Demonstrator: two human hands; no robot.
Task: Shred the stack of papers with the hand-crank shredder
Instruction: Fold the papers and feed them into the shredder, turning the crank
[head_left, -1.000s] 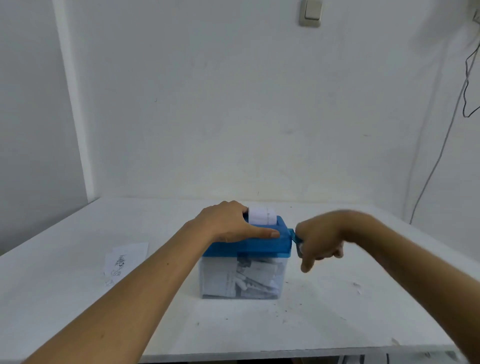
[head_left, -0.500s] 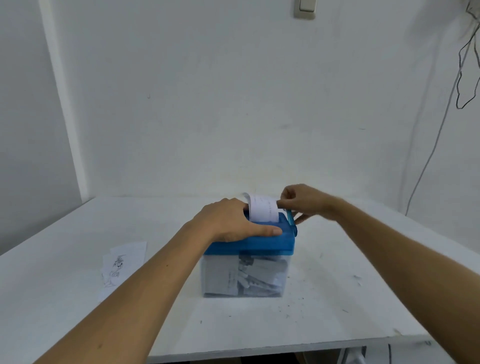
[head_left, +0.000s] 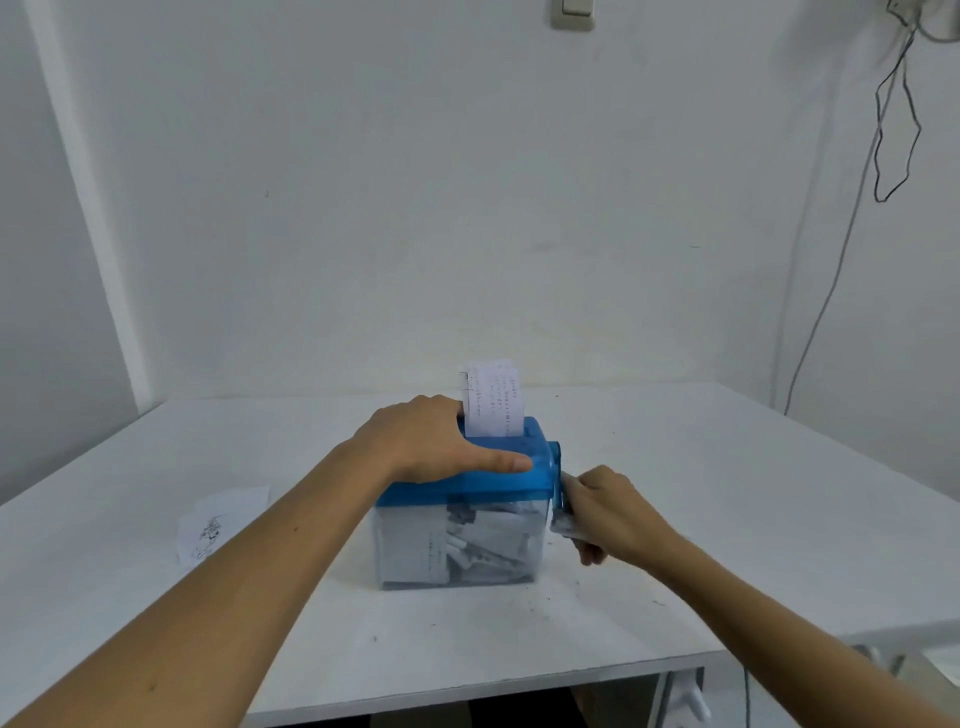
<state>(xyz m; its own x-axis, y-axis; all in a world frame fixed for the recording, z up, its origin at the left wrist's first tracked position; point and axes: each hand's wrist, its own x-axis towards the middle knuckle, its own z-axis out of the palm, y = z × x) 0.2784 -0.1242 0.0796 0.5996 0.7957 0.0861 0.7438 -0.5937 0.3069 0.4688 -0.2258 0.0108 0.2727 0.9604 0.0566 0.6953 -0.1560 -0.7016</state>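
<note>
A small hand-crank shredder with a blue lid and a clear bin full of paper strips stands mid-table. A printed sheet of paper sticks upright out of the lid's slot. My left hand lies flat on the lid, thumb stretched along its front edge. My right hand grips the crank handle on the shredder's right side, low, with the fingers curled round it. The crank's knob is hidden by that hand.
A white table stands in a corner of white walls. A loose sheet with a drawing lies left of the shredder. A cable hangs down the right wall. Small paper bits dot the table near the bin.
My right hand went from the crank up to the paper at the slot, then back down to the crank. More of the paper now stands above the lid. My left hand stayed.
</note>
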